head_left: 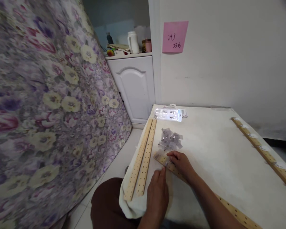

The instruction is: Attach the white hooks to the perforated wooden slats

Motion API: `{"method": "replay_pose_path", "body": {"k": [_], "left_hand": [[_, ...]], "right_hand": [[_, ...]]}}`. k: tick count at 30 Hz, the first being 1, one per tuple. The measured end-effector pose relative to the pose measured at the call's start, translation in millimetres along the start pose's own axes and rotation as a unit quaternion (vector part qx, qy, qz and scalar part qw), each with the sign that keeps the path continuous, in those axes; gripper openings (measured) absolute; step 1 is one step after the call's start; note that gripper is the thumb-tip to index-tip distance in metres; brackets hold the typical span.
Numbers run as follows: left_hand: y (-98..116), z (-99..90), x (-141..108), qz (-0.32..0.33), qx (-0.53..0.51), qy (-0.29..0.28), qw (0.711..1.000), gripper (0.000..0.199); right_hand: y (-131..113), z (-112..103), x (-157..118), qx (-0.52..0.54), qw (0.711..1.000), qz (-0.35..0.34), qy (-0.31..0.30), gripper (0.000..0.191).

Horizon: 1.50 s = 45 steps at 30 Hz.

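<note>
A perforated wooden strip [238,211] runs diagonally from the near right, under my right forearm, to the middle of the table. Near its far end sit small clear pieces with metal hooks [166,163]. My left hand [158,192] is closed at the strip's near edge, its fingertips against the wood beside a hook. Over the strip, my right hand [182,163] has its fingers pinched together; whatever lies between them is too small to make out. Just beyond is a pile of clear adhesive hooks [170,138].
Two more perforated strips [146,159] lie along the table's left edge. Clear plastic packaging [168,114] is at the back. Another strip [262,149] with clear hooks lies on the right. A floral curtain [69,95] hangs left; a white cabinet [135,86] stands behind.
</note>
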State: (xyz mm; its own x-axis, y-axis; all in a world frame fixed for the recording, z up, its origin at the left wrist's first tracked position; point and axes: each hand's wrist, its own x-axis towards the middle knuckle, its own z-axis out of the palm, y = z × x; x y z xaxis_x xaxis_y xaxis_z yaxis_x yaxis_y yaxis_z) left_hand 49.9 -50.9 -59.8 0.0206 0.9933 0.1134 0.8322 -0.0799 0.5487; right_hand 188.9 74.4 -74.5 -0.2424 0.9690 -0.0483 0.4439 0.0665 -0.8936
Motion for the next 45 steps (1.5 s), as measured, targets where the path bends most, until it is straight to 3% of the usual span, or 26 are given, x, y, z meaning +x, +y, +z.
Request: {"method": "replay_pose_path", "body": {"k": [15,45], "left_hand": [[9,-2.2,3,-0.024,0.053,-0.035,0.998,0.059],[12,1.0,3,-0.022,0.112,-0.029,0.993,0.057]], "right_hand": [[-4,-3,-2,-0.004,1.0,0.006,0.011,0.03],[-6,-4,-4,-0.038,0.999,-0.016,0.016,0.032]]}}
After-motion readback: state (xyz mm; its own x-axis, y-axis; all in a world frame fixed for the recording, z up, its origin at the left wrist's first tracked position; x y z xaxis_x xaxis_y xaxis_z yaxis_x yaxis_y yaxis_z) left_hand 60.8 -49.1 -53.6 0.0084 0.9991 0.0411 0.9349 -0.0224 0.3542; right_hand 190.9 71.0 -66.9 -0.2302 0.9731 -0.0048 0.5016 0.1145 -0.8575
